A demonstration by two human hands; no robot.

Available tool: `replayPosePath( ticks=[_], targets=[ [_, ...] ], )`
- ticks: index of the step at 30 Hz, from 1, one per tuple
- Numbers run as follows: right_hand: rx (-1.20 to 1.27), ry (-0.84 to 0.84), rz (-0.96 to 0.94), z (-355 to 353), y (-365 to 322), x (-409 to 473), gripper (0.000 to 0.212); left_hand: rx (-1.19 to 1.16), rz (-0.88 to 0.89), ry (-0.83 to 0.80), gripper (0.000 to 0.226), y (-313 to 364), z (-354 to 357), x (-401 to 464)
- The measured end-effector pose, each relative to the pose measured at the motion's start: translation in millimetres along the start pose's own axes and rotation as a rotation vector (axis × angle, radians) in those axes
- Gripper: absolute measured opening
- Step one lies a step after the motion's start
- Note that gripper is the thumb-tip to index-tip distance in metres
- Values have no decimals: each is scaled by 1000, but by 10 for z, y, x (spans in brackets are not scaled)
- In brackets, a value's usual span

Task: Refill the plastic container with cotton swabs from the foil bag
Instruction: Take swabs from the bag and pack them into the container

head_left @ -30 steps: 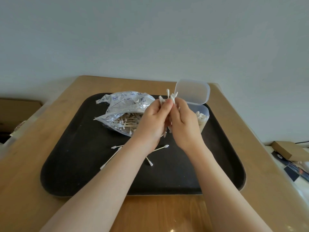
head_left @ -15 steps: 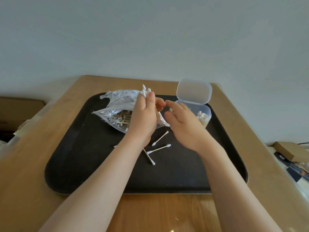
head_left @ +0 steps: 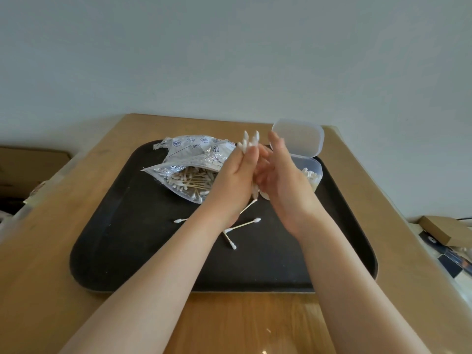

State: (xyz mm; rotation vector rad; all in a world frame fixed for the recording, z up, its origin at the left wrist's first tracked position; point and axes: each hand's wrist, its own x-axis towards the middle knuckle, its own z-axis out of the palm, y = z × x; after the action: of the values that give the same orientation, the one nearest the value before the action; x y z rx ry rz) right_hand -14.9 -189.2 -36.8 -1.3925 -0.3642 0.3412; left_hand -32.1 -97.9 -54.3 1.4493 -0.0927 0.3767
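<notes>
While left hand (head_left: 233, 180) clasps swabs (head_left: 249, 143), right hand (head_left: 286, 180) spreads empty; four loose swabs (head_left: 245, 223).

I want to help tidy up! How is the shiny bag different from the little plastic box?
The foil bag is crinkled, silvery and printed; the plastic container is smooth, stiff and see-through. The bag lies flat with its mouth open sideways; the container stands upright, lid raised behind. Both sit on the black tray and hold cotton swabs.
</notes>
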Motion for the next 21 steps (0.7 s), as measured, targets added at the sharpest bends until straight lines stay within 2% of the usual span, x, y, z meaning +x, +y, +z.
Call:
replayPosePath(
  ticks=[2,5,7,9,12,14,15,16,18,19,21],
  targets=[
    [375,29,115,61,12,14,55,-217,8,21,32,37,-21,25],
    [651,82,242,118,98,40,65,-410,16,-3,38,96,-54,48],
    [790,67,293,97,150,63,67,-391,32,-21,37,80,-61,43],
    [832,10,268,82,149,39,69,-211,35,8,30,38,-21,1],
    [744,-50,188,68,96,-6,69,112,46,71,12,-15,55,-75],
    [648,-48,164,81,51,-22,69,213,60,58,14,-24,63,-91],
    [521,-14,124,85,22,-38,66,263,64,47,21,-19,47,-88],
    [333,45,50,82,-4,-48,59,338,61,17,26,-3,27,-87],
    [-15,190,-175,17,-84,-69,43,496,30,-111,21,48,-1,-104],
    [-103,182,-268,-31,-140,-88,38,550,14,-188,22,61,2,-122],
    [-201,58,-355,-107,-199,-113,32,597,-10,-273,30,89,25,-148]
  ],
)
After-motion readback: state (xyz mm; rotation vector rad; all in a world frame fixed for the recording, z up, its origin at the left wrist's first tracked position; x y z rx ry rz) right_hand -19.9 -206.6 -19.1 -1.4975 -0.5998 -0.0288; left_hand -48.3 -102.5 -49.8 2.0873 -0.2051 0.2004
